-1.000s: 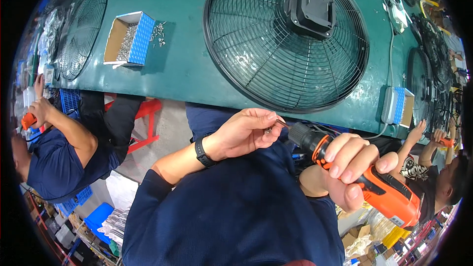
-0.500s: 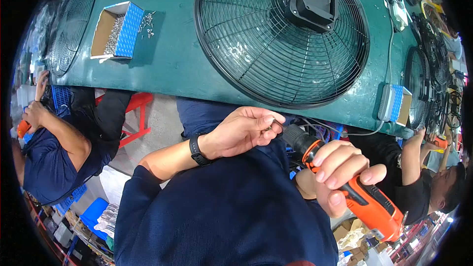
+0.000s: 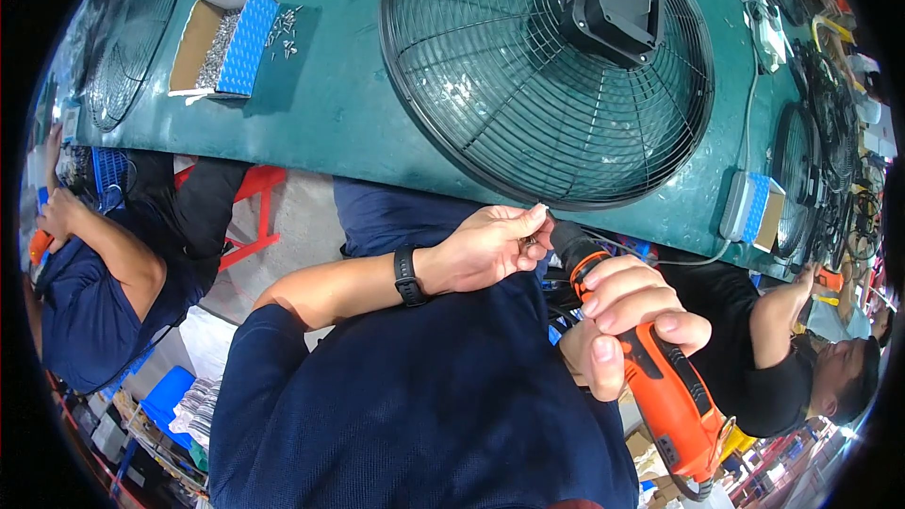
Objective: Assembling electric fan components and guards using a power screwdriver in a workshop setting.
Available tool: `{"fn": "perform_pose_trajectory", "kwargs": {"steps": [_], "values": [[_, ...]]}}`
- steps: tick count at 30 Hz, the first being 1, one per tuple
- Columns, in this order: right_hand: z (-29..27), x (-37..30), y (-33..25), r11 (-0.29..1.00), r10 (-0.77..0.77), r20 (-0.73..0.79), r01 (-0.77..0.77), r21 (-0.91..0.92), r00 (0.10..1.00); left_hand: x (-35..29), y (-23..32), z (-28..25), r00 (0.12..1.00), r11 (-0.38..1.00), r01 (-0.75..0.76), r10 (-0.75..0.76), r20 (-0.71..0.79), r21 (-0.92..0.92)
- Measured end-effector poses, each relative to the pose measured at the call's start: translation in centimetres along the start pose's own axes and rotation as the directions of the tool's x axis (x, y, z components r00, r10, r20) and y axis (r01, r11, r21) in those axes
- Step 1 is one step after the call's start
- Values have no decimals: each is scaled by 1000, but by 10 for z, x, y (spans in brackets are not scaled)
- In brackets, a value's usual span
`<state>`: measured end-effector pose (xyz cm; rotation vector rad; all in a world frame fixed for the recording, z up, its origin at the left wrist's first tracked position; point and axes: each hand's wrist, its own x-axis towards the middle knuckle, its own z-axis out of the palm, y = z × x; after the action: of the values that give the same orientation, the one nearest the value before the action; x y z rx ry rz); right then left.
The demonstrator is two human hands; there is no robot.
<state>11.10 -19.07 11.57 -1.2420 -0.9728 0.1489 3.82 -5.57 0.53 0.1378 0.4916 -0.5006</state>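
My left hand (image 3: 485, 250), a dark watch on its wrist, is closed with small metal screws (image 3: 528, 241) between the fingers. Thumb and forefinger pinch at the nose of an orange and black electric screwdriver (image 3: 667, 401); its bit is mostly hidden there. Wrapped around the screwdriver's body is my right hand (image 3: 627, 306). Just beyond both hands, a round black wire fan guard (image 3: 471, 123) lies on the green table, a black motor housing (image 3: 613, 5) on top at its middle. Neither hand touches the guard.
On the green table (image 3: 330, 123) stands an open blue and white box (image 3: 253, 42) of screws, with loose screws (image 3: 286, 33) beside it. Another small box (image 3: 749, 209) and a grey cable are at the right. Co-workers sit on both sides; a red stool (image 3: 253, 217) is at left.
The screwdriver has swung steeper, its handle end moving left and down. My left hand has shifted slightly right, keeping its fingers at the tool's nose. The whole view has shifted a little.
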Motion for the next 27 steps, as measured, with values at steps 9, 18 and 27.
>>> {"fn": "perform_pose_trajectory", "kwargs": {"steps": [9,18,27], "values": [[2,8,6,1000,-4,9,4,1,1000,4,-6,-5,996,995,-87,86,15,51],[26,28,22,999,13,-147,-21,-49,989,-7,2,2,979,864,-164,201,-29,476],[5,39,23,995,73,109,-80,60,991,-42,38,1,858,668,-427,512,41,609]]}}
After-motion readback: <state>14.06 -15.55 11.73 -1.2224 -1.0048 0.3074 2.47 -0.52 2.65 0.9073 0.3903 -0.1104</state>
